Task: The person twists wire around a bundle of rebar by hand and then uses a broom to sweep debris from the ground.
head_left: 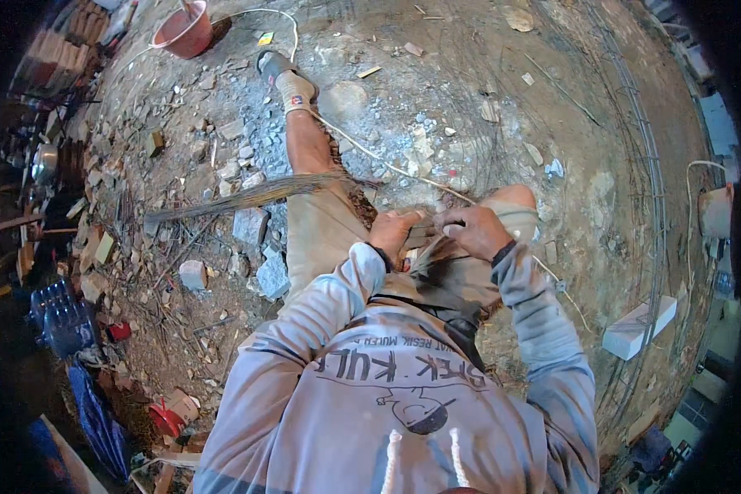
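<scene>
My left hand (397,230) and my right hand (474,230) are close together above my lap, fingers bent in a pinch. Thin dark wire (422,231) shows between them; its exact ends are hard to make out. Below the hands, a fan of fine wire strands (426,257) lies in my lap, partly covered by the fingers. A long bundle of thin tie wire (239,200) rests across my left thigh, its far end sticking out to the left over the rubble.
Rubble and bluish stone chunks (272,273) cover the ground around my outstretched left leg. A pale cord (387,165) runs across the dirt. Long steel bars (646,148) and a white block (639,328) lie at right. A reddish bucket (183,34) stands at upper left.
</scene>
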`<state>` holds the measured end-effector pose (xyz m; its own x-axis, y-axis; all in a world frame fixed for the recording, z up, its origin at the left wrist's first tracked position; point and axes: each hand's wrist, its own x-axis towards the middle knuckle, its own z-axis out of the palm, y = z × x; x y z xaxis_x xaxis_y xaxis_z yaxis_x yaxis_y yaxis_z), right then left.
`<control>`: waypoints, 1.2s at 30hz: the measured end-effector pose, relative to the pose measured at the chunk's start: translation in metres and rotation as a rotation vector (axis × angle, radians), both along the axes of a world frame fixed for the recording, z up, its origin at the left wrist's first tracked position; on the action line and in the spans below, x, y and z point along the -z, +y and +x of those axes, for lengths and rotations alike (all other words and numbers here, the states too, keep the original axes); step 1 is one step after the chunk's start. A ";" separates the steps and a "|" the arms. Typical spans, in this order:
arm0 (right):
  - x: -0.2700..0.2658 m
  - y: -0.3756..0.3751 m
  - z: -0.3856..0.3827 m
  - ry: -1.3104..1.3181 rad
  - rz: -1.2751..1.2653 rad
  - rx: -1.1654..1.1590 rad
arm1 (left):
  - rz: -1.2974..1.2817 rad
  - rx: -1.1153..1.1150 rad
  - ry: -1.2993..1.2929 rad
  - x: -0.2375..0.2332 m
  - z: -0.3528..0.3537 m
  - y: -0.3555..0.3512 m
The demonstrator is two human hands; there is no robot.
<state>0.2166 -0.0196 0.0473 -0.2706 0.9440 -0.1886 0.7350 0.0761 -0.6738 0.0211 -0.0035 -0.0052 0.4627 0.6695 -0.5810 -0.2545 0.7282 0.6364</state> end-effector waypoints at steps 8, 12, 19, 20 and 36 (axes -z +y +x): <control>0.000 -0.025 -0.026 0.091 0.089 0.246 | -0.226 -0.096 0.045 -0.043 0.007 -0.002; 0.005 -0.022 -0.017 0.115 -0.043 0.211 | -0.146 -0.061 -0.077 -0.024 0.008 -0.004; -0.056 0.004 0.006 -0.136 0.217 0.076 | -0.133 -0.113 -0.234 -0.048 0.038 0.012; -0.061 0.007 0.009 -0.134 0.225 0.071 | -0.044 -0.105 -0.304 -0.043 0.043 0.014; -0.055 -0.003 -0.003 -0.071 0.316 0.308 | -0.101 -0.073 -0.102 -0.050 0.045 0.018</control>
<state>0.2138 -0.0227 0.1026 0.0351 0.9928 0.1146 0.7994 0.0409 -0.5994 0.0665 0.0142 0.0449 0.4746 0.6443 -0.5997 -0.3686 0.7642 0.5293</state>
